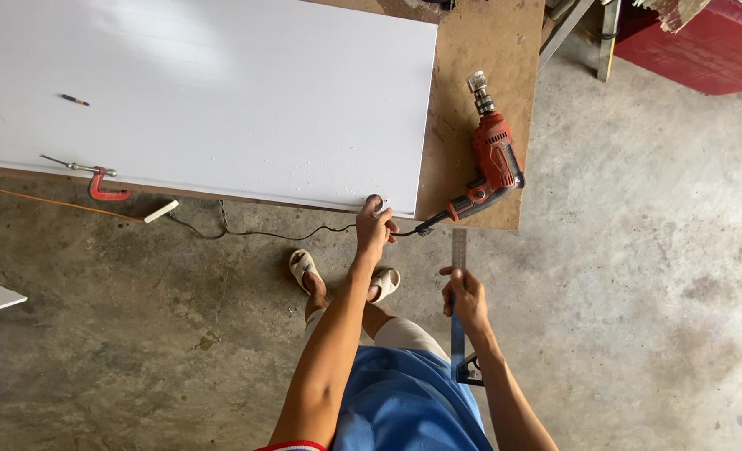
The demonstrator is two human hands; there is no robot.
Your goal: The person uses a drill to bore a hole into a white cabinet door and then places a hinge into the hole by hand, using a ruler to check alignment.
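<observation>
At centre frame, left hand [374, 225] reaches forward to the near corner of the white board [221, 92], thumb on top at the edge and fingers curled under, pinching the corner as if to steady or feel it. Lower right of centre, right hand [465, 299] is closed around a metal ruler [459, 250], blade pointing up toward the bench and stock end hanging by the thigh, held ready rather than laid down. The board lies flat across the upper left, covering most of the brown workbench [488, 50]; a red clamp [104, 185] at its near edge, left of centre, pins it so it cannot slide. A red drill [495, 154] rests on the bare strip of bench at upper right, chuck pointing away, its black cord [287, 232] trailing under the near edge. A small dark bit [75, 100] lies on the board at upper left. Concrete floor [638, 292] fills the right; sandalled feet stand below the corner
</observation>
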